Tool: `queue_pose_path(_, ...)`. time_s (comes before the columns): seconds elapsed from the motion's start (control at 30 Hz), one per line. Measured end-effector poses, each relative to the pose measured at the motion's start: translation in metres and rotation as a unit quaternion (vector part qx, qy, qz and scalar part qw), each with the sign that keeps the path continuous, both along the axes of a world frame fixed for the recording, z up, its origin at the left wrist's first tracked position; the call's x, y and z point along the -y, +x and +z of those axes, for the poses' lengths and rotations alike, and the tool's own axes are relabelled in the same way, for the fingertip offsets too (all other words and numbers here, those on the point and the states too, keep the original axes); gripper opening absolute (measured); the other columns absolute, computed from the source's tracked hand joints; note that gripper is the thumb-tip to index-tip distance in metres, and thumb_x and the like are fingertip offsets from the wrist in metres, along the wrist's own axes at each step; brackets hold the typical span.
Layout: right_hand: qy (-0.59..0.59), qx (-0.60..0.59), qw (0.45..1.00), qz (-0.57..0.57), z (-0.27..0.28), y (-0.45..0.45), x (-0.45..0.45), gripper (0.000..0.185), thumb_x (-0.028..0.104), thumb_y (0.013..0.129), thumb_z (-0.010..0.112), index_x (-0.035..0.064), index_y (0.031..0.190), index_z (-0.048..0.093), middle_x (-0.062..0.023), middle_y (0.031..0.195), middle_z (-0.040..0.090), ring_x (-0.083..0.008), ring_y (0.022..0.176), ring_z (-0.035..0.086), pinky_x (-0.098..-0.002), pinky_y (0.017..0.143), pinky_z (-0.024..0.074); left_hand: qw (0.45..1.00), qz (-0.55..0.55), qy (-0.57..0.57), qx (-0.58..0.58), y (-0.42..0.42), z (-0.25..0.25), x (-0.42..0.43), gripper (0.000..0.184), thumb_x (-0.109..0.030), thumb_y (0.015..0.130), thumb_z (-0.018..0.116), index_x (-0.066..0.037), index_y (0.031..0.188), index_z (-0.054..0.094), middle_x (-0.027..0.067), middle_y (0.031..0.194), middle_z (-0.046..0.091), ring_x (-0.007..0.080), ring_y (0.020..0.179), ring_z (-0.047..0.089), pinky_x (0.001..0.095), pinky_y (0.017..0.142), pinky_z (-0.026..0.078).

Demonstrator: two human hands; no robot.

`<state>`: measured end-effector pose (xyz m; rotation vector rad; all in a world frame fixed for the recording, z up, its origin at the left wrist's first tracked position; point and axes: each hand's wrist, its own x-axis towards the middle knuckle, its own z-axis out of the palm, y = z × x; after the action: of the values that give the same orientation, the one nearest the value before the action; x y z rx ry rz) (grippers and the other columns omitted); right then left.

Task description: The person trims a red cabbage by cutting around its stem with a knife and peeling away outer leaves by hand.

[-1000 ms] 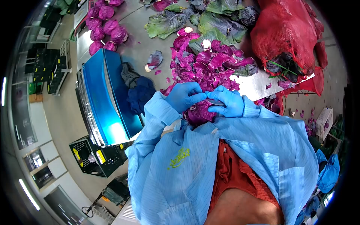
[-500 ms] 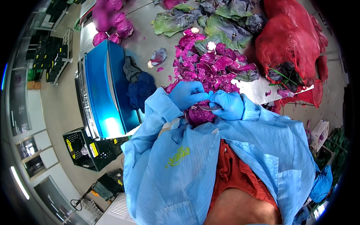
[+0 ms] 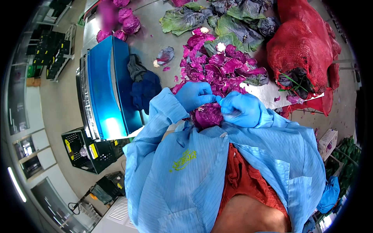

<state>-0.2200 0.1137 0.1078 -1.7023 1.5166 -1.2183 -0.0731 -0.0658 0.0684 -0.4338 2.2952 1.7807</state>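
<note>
A peeled red cabbage (image 3: 208, 115) rests at the near table edge, against the front of the blue coat. My left hand (image 3: 196, 96), in a blue glove, is closed just above it, thumb and forefinger pinched together. My right hand (image 3: 241, 110), gloved too, is curled shut beside the cabbage. The fingertips of both hands meet; whatever they pinch is too small to make out. The small knife seen earlier in my right hand is now mostly hidden by its fingers. Beyond the hands lies a heap of purple cabbage leaves (image 3: 221, 69).
Green outer leaves (image 3: 241, 23) cover the far table. A red mesh sack (image 3: 303, 42) stands at right. At left are a blue metal box (image 3: 110, 89), dark cloths (image 3: 144, 87) and several peeled cabbages (image 3: 130, 24). Below is a black crate (image 3: 91, 155).
My right hand has turned, so the knife blade that showed below its fingers is out of sight. My left hand stays nearly in place, still pinched. The view has shifted slightly.
</note>
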Motion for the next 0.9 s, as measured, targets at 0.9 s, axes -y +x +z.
queue_pose_path(0.9,0.059,-0.056,0.992,0.091,-0.017,-0.013,0.027,0.046,0.005,0.072,0.067,0.0164,0.117,0.063,-0.0096,0.101,0.060,-0.0290,0.083,0.062,-0.0381,0.066,0.0516,0.961,0.043,0.269,-0.051,0.021,-0.021,0.002,0.056,-0.010,0.078,0.055,-0.001,0.132,0.041,0.0102,0.119,0.054,0.0169,0.109,0.053,0.0309,0.093,0.042)
